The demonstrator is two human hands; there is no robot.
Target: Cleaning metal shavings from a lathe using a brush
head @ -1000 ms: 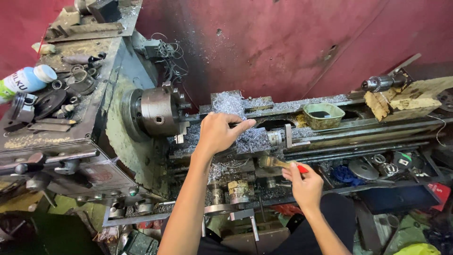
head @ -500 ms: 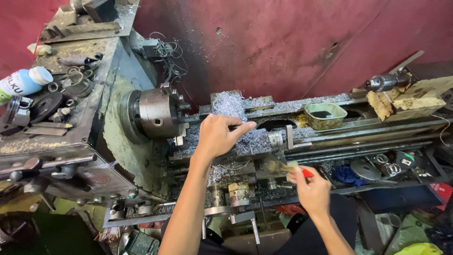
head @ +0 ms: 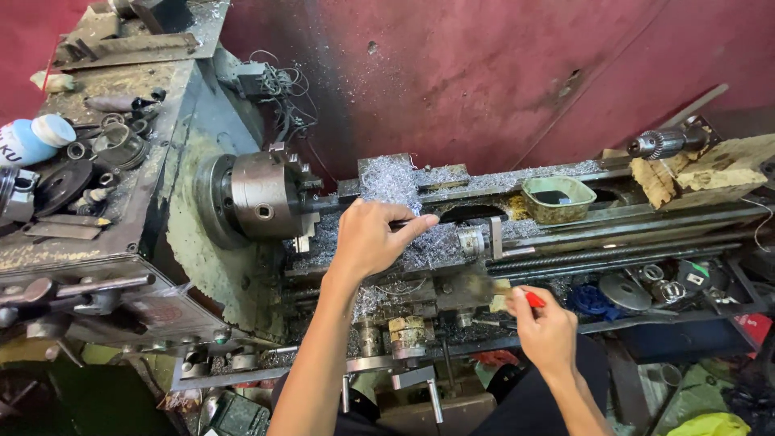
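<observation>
At the lathe, the left hand rests flat and open on the carriage amid metal swarf near the chuck, while the right hand grips a red-handled brush at the front edge, shavings largely unswept.

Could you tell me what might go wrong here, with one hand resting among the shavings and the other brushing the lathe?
1. The left hand lies bare on the metal shavings; their curled edges could cut it.
2. That hand sits close to the chuck; if the chuck turned, fingers might be caught.
3. The right hand holds a red-handled brush near the green dish on the bed; a wide sweep could knock it or flick chips upward.
</observation>
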